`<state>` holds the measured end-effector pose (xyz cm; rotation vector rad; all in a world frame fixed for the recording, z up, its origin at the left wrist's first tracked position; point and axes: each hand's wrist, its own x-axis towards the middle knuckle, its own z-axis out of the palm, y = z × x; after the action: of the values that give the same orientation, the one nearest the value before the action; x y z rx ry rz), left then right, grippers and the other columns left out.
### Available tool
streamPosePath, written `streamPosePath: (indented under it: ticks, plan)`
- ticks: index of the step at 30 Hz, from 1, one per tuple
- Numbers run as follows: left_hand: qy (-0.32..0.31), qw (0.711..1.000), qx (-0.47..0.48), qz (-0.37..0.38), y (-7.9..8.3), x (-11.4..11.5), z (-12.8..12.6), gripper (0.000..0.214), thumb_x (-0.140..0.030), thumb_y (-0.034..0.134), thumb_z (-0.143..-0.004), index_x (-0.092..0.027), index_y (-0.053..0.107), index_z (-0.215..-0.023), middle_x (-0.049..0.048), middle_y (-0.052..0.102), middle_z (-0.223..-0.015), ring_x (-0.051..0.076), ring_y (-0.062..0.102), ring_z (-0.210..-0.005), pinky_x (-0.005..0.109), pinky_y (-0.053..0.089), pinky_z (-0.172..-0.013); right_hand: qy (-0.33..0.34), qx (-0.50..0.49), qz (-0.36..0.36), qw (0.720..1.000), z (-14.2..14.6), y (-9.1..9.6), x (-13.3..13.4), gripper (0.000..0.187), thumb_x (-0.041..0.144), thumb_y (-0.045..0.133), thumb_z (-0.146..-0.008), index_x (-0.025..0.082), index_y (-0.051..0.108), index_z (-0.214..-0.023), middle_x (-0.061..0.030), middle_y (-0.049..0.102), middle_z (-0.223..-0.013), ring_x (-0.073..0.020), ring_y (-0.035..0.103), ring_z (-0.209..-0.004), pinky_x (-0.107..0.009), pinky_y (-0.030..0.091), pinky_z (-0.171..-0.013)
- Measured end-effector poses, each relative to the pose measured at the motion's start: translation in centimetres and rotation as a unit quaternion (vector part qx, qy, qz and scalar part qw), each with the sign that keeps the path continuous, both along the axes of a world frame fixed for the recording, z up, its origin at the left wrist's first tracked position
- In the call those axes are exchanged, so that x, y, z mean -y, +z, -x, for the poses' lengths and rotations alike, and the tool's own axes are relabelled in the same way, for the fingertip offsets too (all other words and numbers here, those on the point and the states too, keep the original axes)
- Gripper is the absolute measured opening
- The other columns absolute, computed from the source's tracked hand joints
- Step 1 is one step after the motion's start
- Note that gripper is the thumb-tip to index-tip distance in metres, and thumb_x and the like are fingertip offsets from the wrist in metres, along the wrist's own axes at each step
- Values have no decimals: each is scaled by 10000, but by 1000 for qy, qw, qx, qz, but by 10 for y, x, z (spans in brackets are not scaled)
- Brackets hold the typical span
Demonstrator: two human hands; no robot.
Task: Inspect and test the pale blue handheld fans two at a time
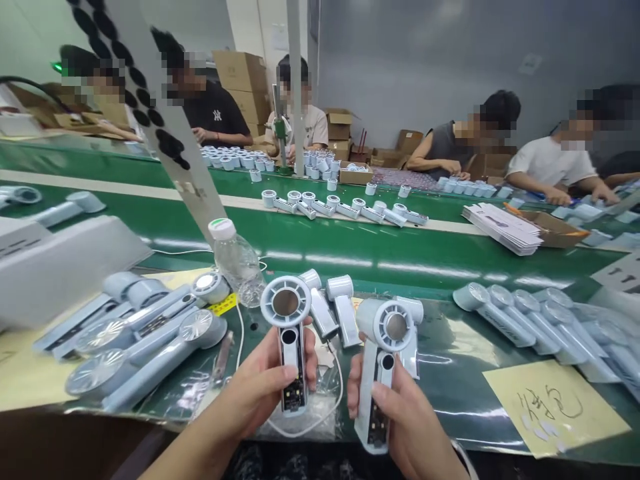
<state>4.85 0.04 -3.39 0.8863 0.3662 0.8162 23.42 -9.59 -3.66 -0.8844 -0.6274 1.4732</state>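
A: Your left hand (265,390) is closed round the handle of a pale blue fan (290,347), thumb laid along the front. The fan stands head up over the near edge of the bench (450,373). Your right hand (400,413) grips a second fan (381,347) the same way, just beside the first and leaning a little.

B: Both handles are open at the front, and the circuit board (295,398) shows in each. Your thumbs (387,400) sit right next to those boards. If one slides onto a board, I judge you could smear it or bend a part.

A: Mind the white cable (330,413) too. It loops on the bench under your hands, and a handle end dipped into that loop could snag and drag it.

B: It seems to run up toward the water bottle (236,260), which stands upright just behind the left fan. A tug on the cable or a knock from the fan head could tip the bottle toward the two fans (333,310) lying beside it.

A: The pile of fans (150,333) on your left is loosely stacked near the edge, so a swung elbow could send one off.

B: The row of fans (520,313) and the yellow note (555,407) on your right lie well apart from your hands, so there is less risk there.
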Motion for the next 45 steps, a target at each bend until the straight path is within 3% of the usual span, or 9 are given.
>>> streamPosePath:
  ticks: [6,11,14,22,29,34,39,42,45]
  plan:
    - [-1,999,-46,14,11,17,2,477,-378,791,-743,-267,643,-1183,21,601,-928,194,630,-743,364,529,-722,80,-1,-60,995,7,-6,-4,415,485,778,-787,192,618,-1034,-25,634,-860,-155,577,-732,-300,450,-709]
    - [21,997,-72,-5,3,20,9,436,-379,762,-771,-249,629,-1166,24,610,-896,188,616,-712,373,523,-721,35,-4,-40,999,14,-9,-14,412,451,788,-785,210,602,-1063,-18,594,-902,-143,547,-704,-295,458,-677]
    - [-1,997,-80,-9,-1,17,12,423,-375,733,-802,-248,595,-1181,34,631,-848,210,625,-728,388,527,-727,52,-3,-35,998,16,-12,-15,425,445,771,-803,209,586,-1105,-18,579,-919,-143,550,-712,-300,465,-693]
    - [-8,995,-83,52,12,17,6,418,-357,777,-759,-246,604,-1123,23,642,-799,216,623,-742,378,524,-727,70,-75,-49,993,19,-13,-15,389,356,746,-822,206,589,-1145,-11,558,-939,-139,545,-735,-280,453,-682]
    - [-34,997,-68,-21,1,14,9,253,-374,714,-820,-214,623,-994,47,662,-801,222,613,-769,393,515,-760,88,-18,-60,994,23,-11,-20,531,391,745,-829,203,524,-1274,-29,595,-937,-157,550,-758,-288,453,-690]
    - [65,997,-45,23,-10,14,12,244,-377,700,-814,-232,631,-997,1,627,-703,174,589,-622,317,491,-638,73,-15,-38,997,32,-13,-20,370,461,671,-862,205,598,-1119,-17,590,-839,-146,521,-639,-281,450,-574]
    - [-25,996,-83,1,-5,18,19,282,-457,699,-812,-195,647,-902,46,644,-763,224,612,-742,354,482,-726,102,-17,-48,994,33,-9,-17,344,510,694,-832,215,626,-996,-17,596,-854,-131,533,-615,-266,449,-560]
    - [4,994,-112,-17,-1,18,18,265,-449,712,-809,-199,644,-865,42,649,-759,226,607,-777,339,469,-740,84,-4,-40,996,30,-6,-17,343,521,685,-837,203,632,-950,-13,603,-809,-120,529,-588,-246,435,-537]
    - [36,994,-105,21,-2,17,14,258,-413,724,-806,-222,631,-952,31,641,-755,247,619,-818,349,481,-741,64,-22,-5,998,28,-5,-18,345,510,687,-830,184,634,-926,-18,613,-798,-119,542,-601,-243,450,-557]
